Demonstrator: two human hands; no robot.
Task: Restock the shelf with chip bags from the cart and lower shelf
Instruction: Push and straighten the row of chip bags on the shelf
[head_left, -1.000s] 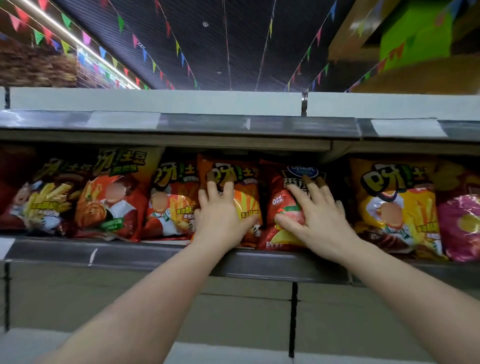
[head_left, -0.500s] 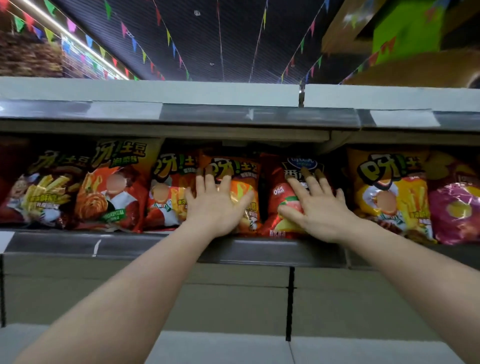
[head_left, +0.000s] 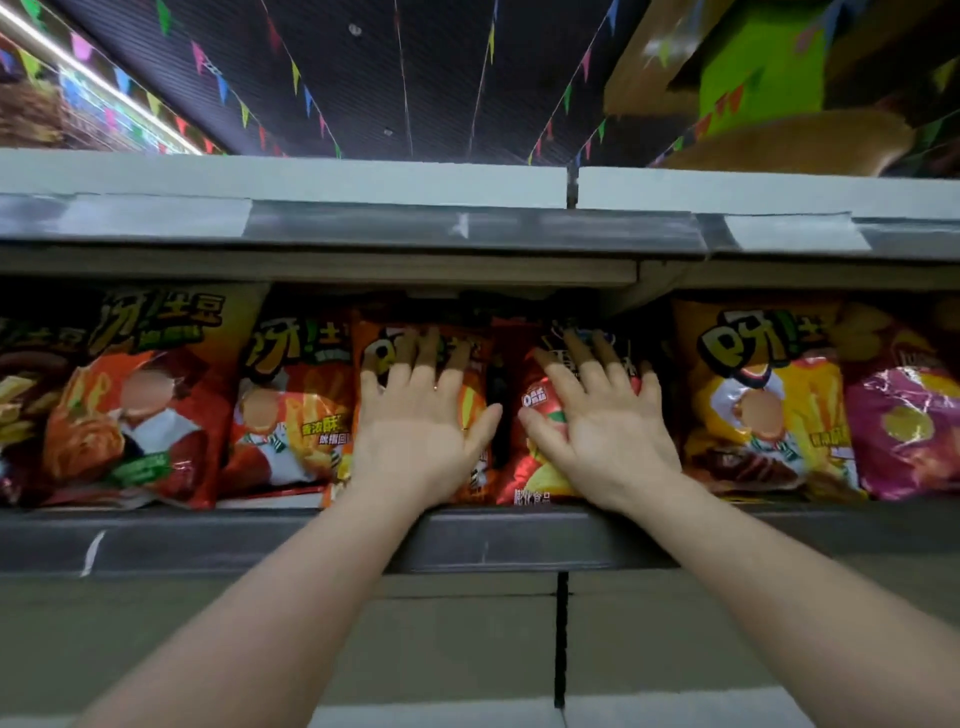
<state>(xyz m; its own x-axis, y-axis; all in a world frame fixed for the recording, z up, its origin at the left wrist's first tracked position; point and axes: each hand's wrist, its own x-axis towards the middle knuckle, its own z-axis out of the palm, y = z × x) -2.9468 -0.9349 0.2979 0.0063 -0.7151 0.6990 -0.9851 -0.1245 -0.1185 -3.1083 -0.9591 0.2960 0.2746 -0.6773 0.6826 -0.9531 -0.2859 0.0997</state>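
Seen from below, looking up at the shelf (head_left: 467, 540). Both arms raised, both hands flat against bags standing in the row.

Left hand (head_left: 423, 423) laid palm-first on the orange chip bag (head_left: 470, 405), fingers (head_left: 426, 364) straight and slightly spread, tips reaching up into the shadow under the upper shelf (head_left: 363, 228). Nothing pinched or curled round; only pressing.

Right hand (head_left: 605, 423) likewise flat on the red chip bag (head_left: 535, 400), just beside the orange one, fingers (head_left: 576, 353) straight and fanned, thumb pointing inward toward the left thumb. Thumbs near each other, not touching, with a dark narrow gap between the two bags showing between them.

Row packed edge to edge: large orange-red bag (head_left: 140, 395) at far left, smaller orange bag (head_left: 291, 405) next, then the two pressed bags, then yellow bag (head_left: 753, 395) and pink-purple bag (head_left: 904, 415) at right. Neighbouring bags overlapping or touching at their sides, so almost no sideways room. Bag bottoms resting right behind the grey front lip of the shelf, some corners poking over it at left. Bag tops close under the board above, leaving only a thin dark slot of headroom.

Below the lip, plain grey panels with a dark vertical seam (head_left: 561, 639). Above, dark ceiling strung with coloured pennants (head_left: 296, 78).
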